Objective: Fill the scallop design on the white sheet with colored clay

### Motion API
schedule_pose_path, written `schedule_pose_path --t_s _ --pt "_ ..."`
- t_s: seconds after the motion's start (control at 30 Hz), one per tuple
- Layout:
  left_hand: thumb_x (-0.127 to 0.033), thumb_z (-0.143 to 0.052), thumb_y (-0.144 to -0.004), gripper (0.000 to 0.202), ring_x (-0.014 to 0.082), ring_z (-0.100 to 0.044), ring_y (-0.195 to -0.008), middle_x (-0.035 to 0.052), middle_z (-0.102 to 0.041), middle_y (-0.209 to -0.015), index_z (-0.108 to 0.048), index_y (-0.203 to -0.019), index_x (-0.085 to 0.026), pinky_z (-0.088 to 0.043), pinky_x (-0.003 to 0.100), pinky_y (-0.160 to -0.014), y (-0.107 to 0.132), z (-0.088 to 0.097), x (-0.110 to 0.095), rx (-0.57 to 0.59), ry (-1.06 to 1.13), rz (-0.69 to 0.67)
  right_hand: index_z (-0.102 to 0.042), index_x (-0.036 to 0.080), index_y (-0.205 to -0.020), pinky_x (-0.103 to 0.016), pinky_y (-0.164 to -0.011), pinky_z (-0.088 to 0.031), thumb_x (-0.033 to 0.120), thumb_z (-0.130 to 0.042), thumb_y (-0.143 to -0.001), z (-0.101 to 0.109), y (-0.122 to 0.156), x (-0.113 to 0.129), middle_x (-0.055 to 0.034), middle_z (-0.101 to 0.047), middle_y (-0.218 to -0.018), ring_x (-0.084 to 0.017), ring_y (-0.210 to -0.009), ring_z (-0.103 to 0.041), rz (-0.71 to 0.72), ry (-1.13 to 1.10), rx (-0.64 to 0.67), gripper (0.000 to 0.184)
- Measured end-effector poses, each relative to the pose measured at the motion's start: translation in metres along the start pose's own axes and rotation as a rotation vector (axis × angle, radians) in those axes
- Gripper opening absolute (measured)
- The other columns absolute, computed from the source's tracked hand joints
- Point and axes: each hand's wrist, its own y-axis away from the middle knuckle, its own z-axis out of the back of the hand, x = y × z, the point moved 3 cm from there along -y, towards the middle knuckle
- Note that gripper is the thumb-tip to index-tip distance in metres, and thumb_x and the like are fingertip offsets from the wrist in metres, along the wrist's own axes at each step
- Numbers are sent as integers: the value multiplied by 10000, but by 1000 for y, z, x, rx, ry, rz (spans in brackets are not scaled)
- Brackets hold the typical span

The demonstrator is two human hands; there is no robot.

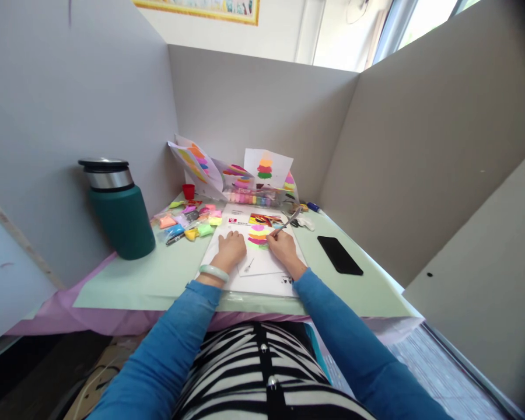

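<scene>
Pressing flat, fingers loosely curled and holding nothing – left hand (230,246) on the white paper sheet (262,265). Gripping a thin grey metal tool (287,222) – right hand (283,245), closed, tip touching the layered colourful clay shape (259,235) mid-sheet.

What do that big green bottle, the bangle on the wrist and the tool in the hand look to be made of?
The bottle: probably metal with a matte teal coating, under a shiny steel-looking collar and dark lid. The bangle on the left hand: pale green and glossy, like jade or glass. The tool in the right hand: thin, grey and gleaming, likely metal.
</scene>
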Motion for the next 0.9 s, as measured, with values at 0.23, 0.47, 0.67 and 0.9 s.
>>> schedule_pose_path --t_s 0.23,0.47,0.67,0.9 --pt "-93 -334 -874 445 287 -378 -1316 201 -456 -1401 -519 -1279 -101 -293 580 -1050 0 0 1 -3 -2 -14 -670 176 -933 -244 -667 -394 284 -486 -846 3 -1 -6 -79 -710 -883 -194 -826 -639 -31 125 1 231" --pt "-90 -326 -876 444 285 -384 -1313 198 -464 -1394 -527 -1272 -115 -296 574 -1047 1 0 0 0 -8 -11 -667 187 -910 -234 -659 -385 287 -476 -848 3 1 -2 -53 -710 -832 -177 -798 -638 20 77 -21 224" --pt "-95 -306 -886 440 277 -389 -1310 191 -462 -1397 -518 -1271 -112 -298 570 -1050 1 0 0 -8 -17 -16 -663 184 -906 -243 -655 -379 295 -486 -845 2 -2 -7 -67 -713 -862 -190 -817 -638 10 103 2 218" --pt "-97 -330 -875 441 284 -384 -1313 192 -463 -1394 -530 -1268 -125 -299 573 -1050 2 2 0 -10 -8 -15 -662 189 -910 -235 -666 -380 296 -483 -853 4 -2 -8 -54 -710 -849 -176 -806 -634 11 86 -19 216"
